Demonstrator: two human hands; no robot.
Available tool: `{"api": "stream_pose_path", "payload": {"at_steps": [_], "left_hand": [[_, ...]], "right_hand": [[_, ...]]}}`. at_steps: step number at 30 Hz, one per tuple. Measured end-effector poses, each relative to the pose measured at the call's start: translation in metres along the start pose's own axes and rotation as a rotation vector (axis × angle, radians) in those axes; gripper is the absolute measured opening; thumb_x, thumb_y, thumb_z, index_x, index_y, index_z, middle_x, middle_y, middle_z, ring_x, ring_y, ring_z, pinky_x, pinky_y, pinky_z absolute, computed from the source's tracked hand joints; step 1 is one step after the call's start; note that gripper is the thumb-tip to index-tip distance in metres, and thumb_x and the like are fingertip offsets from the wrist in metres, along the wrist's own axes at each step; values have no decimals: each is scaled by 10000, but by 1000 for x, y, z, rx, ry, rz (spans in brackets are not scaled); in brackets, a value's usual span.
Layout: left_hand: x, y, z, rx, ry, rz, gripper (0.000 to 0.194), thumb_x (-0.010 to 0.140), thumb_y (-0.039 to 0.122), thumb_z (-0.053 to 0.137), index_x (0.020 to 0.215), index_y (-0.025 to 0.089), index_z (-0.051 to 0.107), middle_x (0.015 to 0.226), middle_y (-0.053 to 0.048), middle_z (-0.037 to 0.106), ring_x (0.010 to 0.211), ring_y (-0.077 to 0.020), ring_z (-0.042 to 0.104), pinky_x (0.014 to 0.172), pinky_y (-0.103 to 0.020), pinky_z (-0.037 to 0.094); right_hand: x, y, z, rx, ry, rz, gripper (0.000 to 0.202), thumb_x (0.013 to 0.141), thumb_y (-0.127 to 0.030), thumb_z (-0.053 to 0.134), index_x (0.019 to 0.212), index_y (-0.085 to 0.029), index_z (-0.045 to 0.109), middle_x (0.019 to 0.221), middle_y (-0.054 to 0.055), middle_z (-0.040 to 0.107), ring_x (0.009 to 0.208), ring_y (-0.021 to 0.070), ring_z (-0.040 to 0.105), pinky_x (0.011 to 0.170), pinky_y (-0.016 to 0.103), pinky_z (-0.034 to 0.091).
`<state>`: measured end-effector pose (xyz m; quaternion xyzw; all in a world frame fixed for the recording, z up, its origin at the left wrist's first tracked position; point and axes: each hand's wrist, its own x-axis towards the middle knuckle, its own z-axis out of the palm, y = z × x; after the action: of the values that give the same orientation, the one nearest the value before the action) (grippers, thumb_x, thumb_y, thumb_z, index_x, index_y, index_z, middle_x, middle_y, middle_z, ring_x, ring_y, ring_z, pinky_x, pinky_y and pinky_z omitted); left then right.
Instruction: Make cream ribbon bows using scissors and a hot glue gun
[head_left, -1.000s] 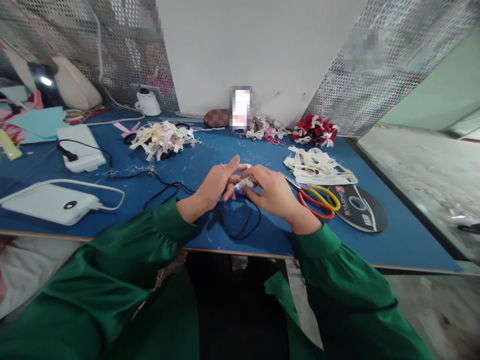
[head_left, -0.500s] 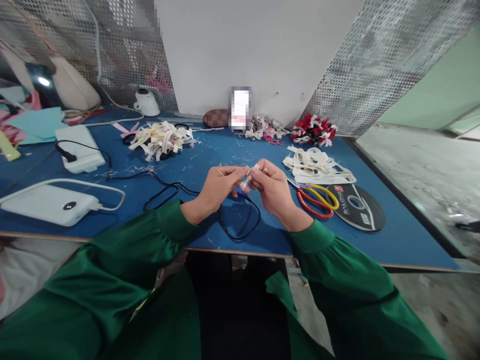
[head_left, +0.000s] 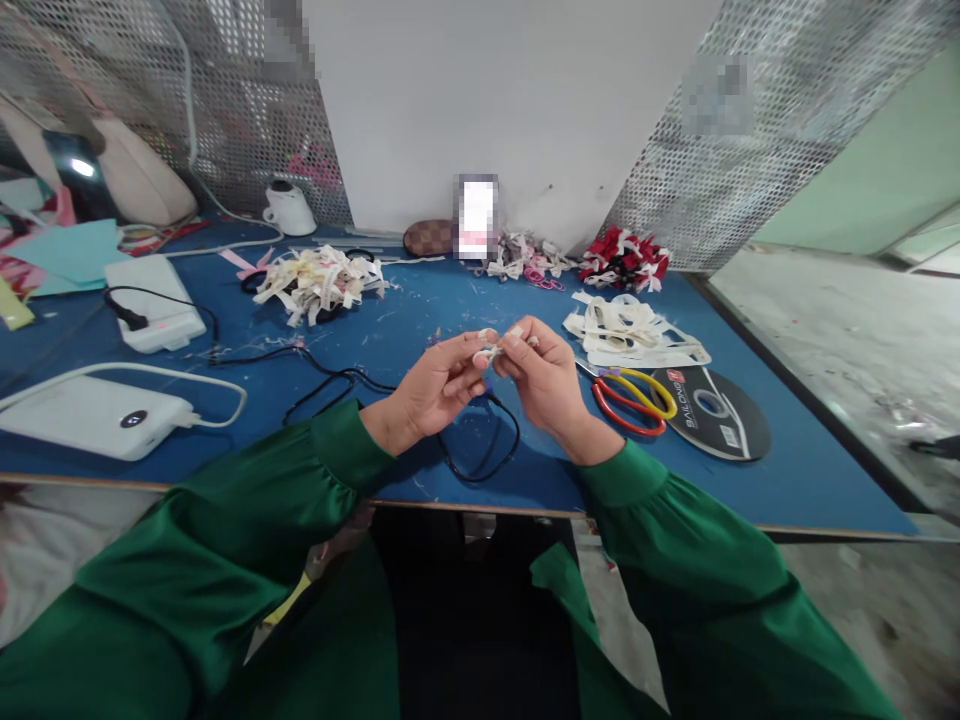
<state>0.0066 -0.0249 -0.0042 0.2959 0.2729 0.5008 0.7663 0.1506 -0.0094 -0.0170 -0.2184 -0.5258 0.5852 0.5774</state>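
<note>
Above the middle of the table, my left hand and my right hand meet around a small piece of cream ribbon. My right thumb and fingers pinch the ribbon, with a short end showing past them. At its left side, my left thumb and forefinger grip the ribbon while the other fingers curl below. How the ribbon is folded or knotted is too small to tell. To the right of my right hand lie scissors with one red and one yellow handle, and beyond them loose cream ribbon.
A black cable loops on the table beneath my hands. White power banks lie left. At the back are a pile of cream bows, red and white bows and a propped phone. A black ribbon reel lies right.
My left hand's lower fingers have loosened and turned more palm-up, and the thumb has shifted up and left along the ribbon. My right hand keeps its pinch, nearly still.
</note>
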Motion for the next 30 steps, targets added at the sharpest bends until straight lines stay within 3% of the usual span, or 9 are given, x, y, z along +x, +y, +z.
{"api": "stream_pose_path", "payload": {"at_steps": [4,7,10,18,25,30], "left_hand": [[-1,3,-3,-47,-72,-92,141,851,260,665,792,134,641,625,60,589,343,-6,308,487,-198,460],[-2,3,-4,32,-101,-129,273,858,367,681,730,139,600,614,57,548,365,-13,315,503,-213,470],[-1,2,-5,163,-112,-139,275,865,379,669,738,149,589,605,64,494,381,-19,311,507,-213,465],[-2,-1,-2,468,-61,61,289,854,330,634,644,172,513,555,58,508,368,-28,311,514,-219,454],[-2,-3,2,420,-77,129,262,826,289,645,646,182,486,580,31,589,433,-52,427,535,-212,437],[-2,-5,0,355,-22,99,287,805,328,692,656,185,491,595,34,582,464,-71,489,552,-228,468]], "right_hand": [[1,-3,-3,-11,30,44,314,814,-384,751,734,-219,496,538,-100,342,495,75,273,538,244,327],[1,-4,-4,-21,5,59,318,812,-371,751,708,-210,497,546,-90,384,499,73,284,535,241,321],[1,-5,-4,-24,-27,96,314,810,-345,754,688,-201,502,544,-87,386,495,67,278,517,236,283],[-2,-8,3,29,103,166,380,722,-338,801,635,-203,456,517,-101,319,472,57,256,477,228,256],[-3,-14,2,96,112,163,352,737,-312,783,651,-209,458,536,-99,271,476,63,220,471,231,246],[-2,-13,-1,11,43,85,355,764,-358,778,680,-217,464,536,-101,303,481,66,245,502,239,301]]}}
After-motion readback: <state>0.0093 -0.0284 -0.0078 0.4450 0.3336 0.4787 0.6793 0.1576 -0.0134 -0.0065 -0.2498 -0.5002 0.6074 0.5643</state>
